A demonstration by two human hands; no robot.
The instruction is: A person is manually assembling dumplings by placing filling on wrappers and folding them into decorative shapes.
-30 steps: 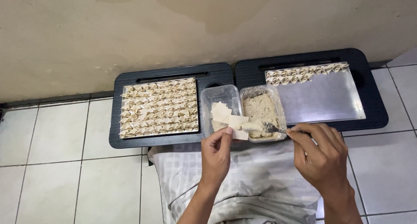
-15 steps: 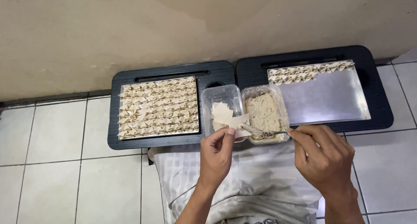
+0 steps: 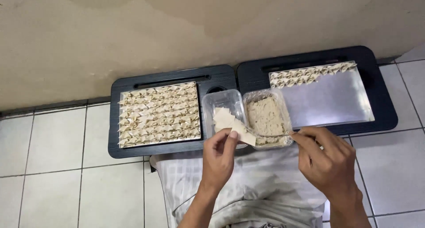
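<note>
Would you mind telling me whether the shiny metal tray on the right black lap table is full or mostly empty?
Mostly empty: the shiny metal tray holds folded dumplings only along its far edge, and the rest is bare metal.

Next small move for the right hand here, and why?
Probably bring filling from the filling tub onto the wrapper. The left hand pinches it bare beside the tub, and the right hand sits at the tub's rim; whether it holds a tool is unclear.
</note>
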